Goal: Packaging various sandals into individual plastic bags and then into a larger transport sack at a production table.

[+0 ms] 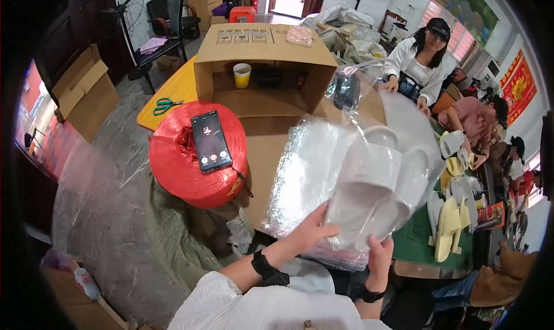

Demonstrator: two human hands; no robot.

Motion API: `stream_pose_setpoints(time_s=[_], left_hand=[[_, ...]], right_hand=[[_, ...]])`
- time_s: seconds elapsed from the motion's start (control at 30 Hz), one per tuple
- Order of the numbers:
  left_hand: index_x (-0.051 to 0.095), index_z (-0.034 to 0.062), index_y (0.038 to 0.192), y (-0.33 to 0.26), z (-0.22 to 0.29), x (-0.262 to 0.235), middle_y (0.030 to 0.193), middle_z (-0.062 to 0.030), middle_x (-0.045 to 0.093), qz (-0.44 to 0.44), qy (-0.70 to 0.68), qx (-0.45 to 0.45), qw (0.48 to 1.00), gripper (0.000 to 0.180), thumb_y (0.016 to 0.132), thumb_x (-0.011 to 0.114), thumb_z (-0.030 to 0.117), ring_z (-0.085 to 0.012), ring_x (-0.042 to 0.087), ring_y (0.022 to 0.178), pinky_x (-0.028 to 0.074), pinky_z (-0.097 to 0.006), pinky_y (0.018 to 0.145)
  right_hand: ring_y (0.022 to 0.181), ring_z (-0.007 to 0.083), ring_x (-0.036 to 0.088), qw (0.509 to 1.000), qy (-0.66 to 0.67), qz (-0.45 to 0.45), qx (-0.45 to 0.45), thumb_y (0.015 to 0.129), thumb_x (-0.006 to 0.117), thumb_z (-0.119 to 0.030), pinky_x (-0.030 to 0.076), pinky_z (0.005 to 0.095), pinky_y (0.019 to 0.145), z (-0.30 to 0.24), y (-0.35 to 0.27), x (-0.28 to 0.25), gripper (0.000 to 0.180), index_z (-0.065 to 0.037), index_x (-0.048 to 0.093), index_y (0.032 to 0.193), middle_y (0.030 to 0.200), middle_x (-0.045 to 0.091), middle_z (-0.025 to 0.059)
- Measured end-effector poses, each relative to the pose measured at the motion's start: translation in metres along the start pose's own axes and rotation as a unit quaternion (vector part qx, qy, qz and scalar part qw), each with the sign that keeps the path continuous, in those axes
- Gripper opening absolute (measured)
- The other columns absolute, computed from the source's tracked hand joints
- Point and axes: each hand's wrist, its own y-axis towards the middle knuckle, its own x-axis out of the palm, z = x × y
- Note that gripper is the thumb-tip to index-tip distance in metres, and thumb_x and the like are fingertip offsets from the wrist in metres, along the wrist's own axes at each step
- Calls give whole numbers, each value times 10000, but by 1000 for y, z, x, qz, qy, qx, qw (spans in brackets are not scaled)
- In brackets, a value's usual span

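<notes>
A pair of pale grey slide slippers [372, 171] sits inside a clear plastic bag [353, 237], tilted in front of me above the table. My left hand [311, 232] pinches the bag's near left corner, thumb on top. At the near right edge, my right hand [379, 260] grips the same bag with its thumb up; its other fingers are mostly hidden. Beneath and left of the slippers lies a stack of shiny clear plastic bags [300, 174]. More pinkish plastic [340, 258] shows under my hands.
A cardboard box [265, 102] opens toward me, with a yellow-and-white cup [242, 76] inside. Left stands a roll of red plastic twine [173, 157] bearing a phone [211, 140]; green scissors [165, 105] lie behind. Yellow slippers [447, 226] rest right, near co-workers [424, 64] along the table.
</notes>
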Motion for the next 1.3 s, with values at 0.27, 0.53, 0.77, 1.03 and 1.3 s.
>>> stream_pose_setpoints(time_s=[0.27,0.53,0.77,1.03,1.3], left_hand=[[235,27,1561,-11,-22,0,1458,-100,467,21,67,-16,997,864,872,750,102,-197,435,1340,360,-361,1121],[427,36,1466,-84,27,-55,1384,-58,557,-7,194,-33,980,700,852,763,31,-154,497,1278,418,-350,1087],[576,1,1357,-259,162,-133,1317,-68,630,107,337,-167,921,596,793,766,6,-157,561,1203,459,-342,1025],[556,-8,1380,-406,198,-124,1192,-49,679,400,236,-235,854,654,781,800,89,-154,614,1068,472,-316,968],[524,1,1402,-313,119,-195,1206,-77,674,498,175,-212,822,597,854,706,152,-190,644,1047,510,-354,898]], right_hand=[[1174,190,573,984,-79,108,-117,919,685,-20,443,345,1021,41,-21,38,502,5,465,1369,1322,582,110],[1242,258,546,956,-165,-164,-176,884,712,-22,444,410,1044,59,-37,35,563,-34,451,1382,1314,584,123],[1237,393,530,808,-450,-246,-289,768,767,-88,427,491,1038,-4,8,77,380,-75,658,1131,1259,607,143],[1321,415,462,791,-538,-153,-249,833,731,-151,369,503,1089,22,28,63,458,-54,611,1265,1397,534,176],[1326,412,461,782,-555,-159,-235,855,719,-159,362,490,1094,33,26,67,509,-29,577,1326,1440,504,203]])
